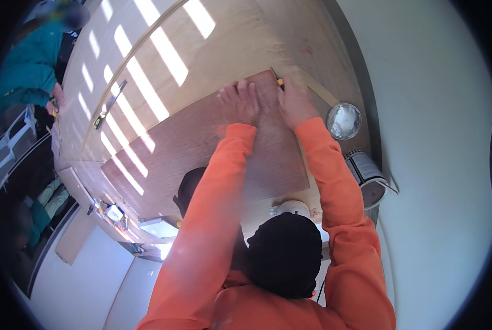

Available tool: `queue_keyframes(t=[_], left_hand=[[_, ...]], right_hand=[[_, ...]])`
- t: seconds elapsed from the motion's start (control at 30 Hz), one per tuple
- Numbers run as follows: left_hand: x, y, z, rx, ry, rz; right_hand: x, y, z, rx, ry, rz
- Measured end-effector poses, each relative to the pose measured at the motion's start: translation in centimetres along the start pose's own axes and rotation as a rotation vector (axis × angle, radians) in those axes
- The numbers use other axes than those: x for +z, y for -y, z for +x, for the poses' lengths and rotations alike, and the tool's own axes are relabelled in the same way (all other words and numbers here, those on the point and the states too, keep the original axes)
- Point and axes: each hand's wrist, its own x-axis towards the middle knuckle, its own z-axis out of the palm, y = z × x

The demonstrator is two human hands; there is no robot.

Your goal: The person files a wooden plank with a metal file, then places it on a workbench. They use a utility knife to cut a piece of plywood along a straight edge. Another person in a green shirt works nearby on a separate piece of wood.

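Note:
My left hand lies on a reddish-brown wooden sheet, fingers spread and flat, a little blurred. Close to it on the right, my right hand is closed around a utility knife with a yellow and black body. Its thin dark tip reaches the far corner of the sheet. Part of the knife is covered by my fingers, which are slightly smeared. Under the sheet is a larger pale wooden board, crossed by bright stripes of sunlight.
To my right stand an open tin of white material and a metal can, beside a pale wall. A narrow tool with a yellow-green end lies at left. Another person in a teal top stands at the far left.

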Motion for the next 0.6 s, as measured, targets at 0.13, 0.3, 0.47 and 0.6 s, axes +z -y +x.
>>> queue_keyframes(t=[0.13,0.3,0.47,0.6], left_hand=[[0.1,0.1,0.2,0.005,0.060,-0.033],[0.2,0.1,0.0,-0.008,0.108,-0.039],[1.0,-0.2,-0.9,-0.035,0.189,-0.046],[2.5,-0.3,-1.5,-0.045,0.224,-0.068]], right_hand=[[0.5,-1.1,0.2,-0.111,-0.076,-0.025],[1.2,-2.6,0.9,-0.237,-0.113,0.076],[1.5,-4.5,1.9,-0.164,-0.008,0.037],[1.7,-5.8,2.8,-0.175,0.012,0.077]])
